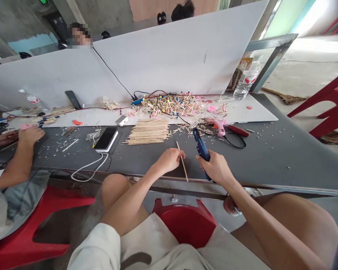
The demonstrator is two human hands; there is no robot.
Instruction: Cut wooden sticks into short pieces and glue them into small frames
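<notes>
My left hand (pixel 170 160) is closed on a thin wooden stick (pixel 185 170), which slants down toward the table's front edge. A dark blue plier-like hand tool (pixel 202 145) is gripped in my right hand (pixel 217 167), its head pointing up and to the left. The tool and the stick are a small gap apart. Beyond my left hand lies a neat row of wooden sticks (pixel 149 132). Behind it is a heap of short stick pieces with coloured ball ends (pixel 169 105). A pink glue gun (pixel 220 126) rests beyond my right hand.
A phone on a white block (pixel 106 139) with a looped white cable lies to the left. A red-handled tool (pixel 238 130) lies by the glue gun. Water bottles (pixel 246 80) stand near the white partition (pixel 169 56). A co-worker's hands (pixel 30 135) work at far left.
</notes>
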